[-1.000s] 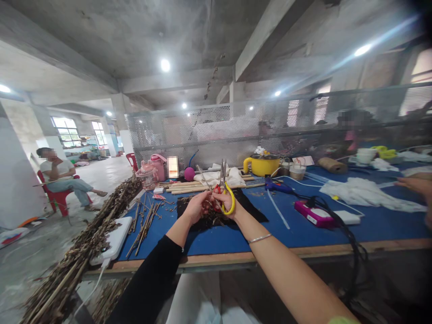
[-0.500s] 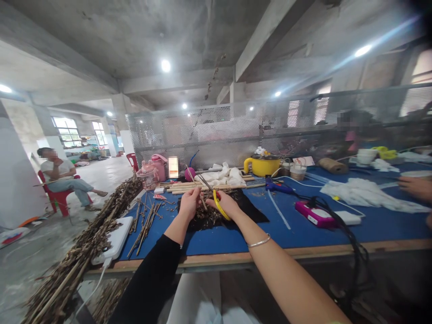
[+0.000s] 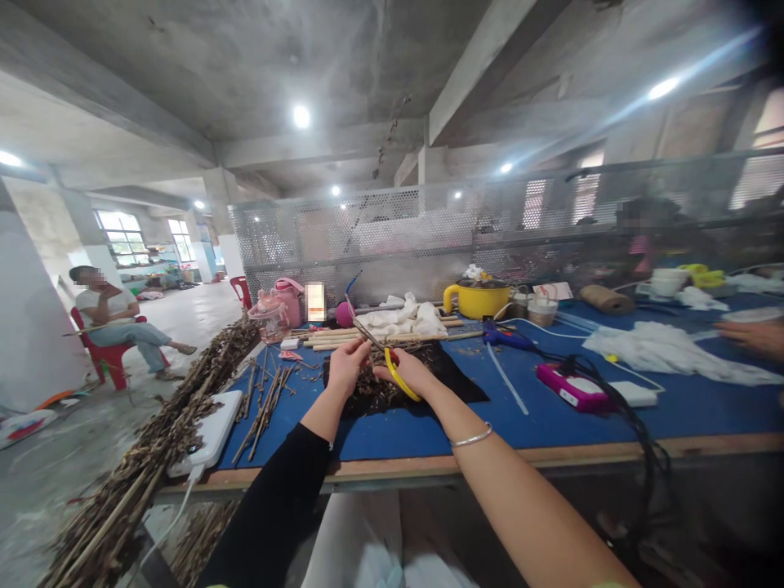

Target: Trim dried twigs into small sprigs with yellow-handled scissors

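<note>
My right hand (image 3: 407,371) is closed on yellow-handled scissors (image 3: 401,377), whose blades point up and to the left. Between finger and thumb, my left hand (image 3: 347,366) pinches a thin dried stalk (image 3: 352,314), close beside the blades. Both hands are over a black cloth (image 3: 456,380) strewn with brown dried bits. Left of the cloth lie cut dried stalks (image 3: 266,412) on the blue table top (image 3: 367,441).
A long bundle of dried stalks (image 3: 153,433) lies along the table's left end with a white power bank (image 3: 214,429) on it. Pale sticks (image 3: 334,336), a yellow pot (image 3: 483,300), a blue glue gun (image 3: 505,335) and a magenta box (image 3: 572,388) stand around. Another person's hand (image 3: 750,333) is at right.
The scissor blades have come closer together and the stalk now lines up with them. My left hand has shifted slightly.
</note>
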`<state>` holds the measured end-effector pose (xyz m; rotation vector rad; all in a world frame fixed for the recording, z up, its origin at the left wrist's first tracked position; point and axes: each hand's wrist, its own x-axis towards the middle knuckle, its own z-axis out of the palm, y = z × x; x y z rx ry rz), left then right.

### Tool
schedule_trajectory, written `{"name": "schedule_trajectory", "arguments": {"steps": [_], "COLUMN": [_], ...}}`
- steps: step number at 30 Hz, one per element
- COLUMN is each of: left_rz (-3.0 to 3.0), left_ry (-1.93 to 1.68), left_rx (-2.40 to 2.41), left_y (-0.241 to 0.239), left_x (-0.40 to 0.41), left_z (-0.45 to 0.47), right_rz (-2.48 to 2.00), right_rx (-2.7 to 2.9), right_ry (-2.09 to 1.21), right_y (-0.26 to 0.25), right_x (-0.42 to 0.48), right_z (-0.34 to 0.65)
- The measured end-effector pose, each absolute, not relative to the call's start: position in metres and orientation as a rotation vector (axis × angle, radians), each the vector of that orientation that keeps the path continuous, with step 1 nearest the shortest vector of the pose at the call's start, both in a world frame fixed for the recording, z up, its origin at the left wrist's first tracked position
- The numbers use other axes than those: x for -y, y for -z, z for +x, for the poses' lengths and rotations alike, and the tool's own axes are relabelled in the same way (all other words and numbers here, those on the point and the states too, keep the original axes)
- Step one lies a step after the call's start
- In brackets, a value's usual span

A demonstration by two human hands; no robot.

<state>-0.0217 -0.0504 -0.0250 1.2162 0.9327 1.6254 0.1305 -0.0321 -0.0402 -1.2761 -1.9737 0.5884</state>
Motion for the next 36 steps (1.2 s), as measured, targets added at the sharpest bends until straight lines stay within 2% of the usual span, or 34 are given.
{"name": "schedule_trajectory", "arguments": {"steps": [9,24,29,33,36], "left_rz": [1.455,1.389,1.316,1.402,1.346], "left_ry": [-1.648,-1.676,-1.664,-1.574,-1.514], "left_rx": [-1.007,-1.169,-1.169,-1.109,-1.026], "left_y": [0.033,0.027,0.028,0.027,0.027], "left_x": [0.05,0.055,0.054,0.057,0.059], "left_z": [-0.02,-0.018,-0.021,-0.021,-0.018], "right_rz": [-1.257,-1.33,-1.495,-1.489,-1.25], "right_rx": [2.008,2.064,1.998,1.864,1.786], "right_ry": [-0.517,-0.413,-0.359,-0.408,-0.598], "right_y": [0.039,0.034,0.032,0.034,0.035], "right_x": [0.037,0.043,0.039,0.031,0.031], "right_z": [0.125,0.119,0.127,0.133,0.13]}}
